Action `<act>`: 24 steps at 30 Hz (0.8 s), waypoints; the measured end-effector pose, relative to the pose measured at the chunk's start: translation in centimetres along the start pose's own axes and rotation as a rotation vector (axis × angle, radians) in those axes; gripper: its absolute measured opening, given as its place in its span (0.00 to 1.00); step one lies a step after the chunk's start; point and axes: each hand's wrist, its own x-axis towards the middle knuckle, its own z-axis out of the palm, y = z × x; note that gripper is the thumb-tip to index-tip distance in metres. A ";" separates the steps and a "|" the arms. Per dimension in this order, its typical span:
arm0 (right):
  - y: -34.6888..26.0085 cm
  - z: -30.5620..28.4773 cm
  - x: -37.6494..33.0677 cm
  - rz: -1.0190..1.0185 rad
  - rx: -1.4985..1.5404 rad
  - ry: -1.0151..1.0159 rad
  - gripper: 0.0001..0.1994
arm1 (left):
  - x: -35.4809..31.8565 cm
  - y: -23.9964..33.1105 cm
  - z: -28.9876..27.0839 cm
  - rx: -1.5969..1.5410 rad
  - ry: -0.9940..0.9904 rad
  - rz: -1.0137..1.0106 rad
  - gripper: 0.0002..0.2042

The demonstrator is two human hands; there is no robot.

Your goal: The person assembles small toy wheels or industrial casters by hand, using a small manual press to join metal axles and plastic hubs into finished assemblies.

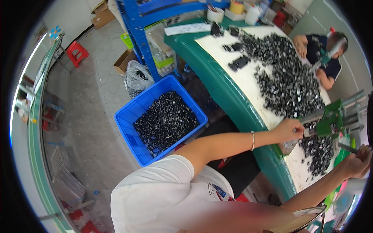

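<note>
My left hand (288,131) is at the green hand press (330,120), fingers pinched together right beside its ram. Whatever lies between those fingertips is too small to make out. My right hand (359,161) is closed round the metal lever (347,148) of the press, at the right edge of the view. Around the press lie many small black parts (316,151), with a larger heap of black pieces (287,77) spread over the white tabletop (221,54) beyond it. A small tray (288,147) sits just below my left hand.
On the floor to my left stands a blue bin (128,124) filled with black parts. Across the table a person (326,54) sits with hands at the heap. A blue shelf frame (136,35), a clear plastic bag (139,75) and a red stool (77,53) are farther off.
</note>
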 end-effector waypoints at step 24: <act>7.7 1.5 -1.8 0.283 -0.622 -0.321 0.15 | -1.2 0.3 2.3 0.275 0.159 0.019 0.08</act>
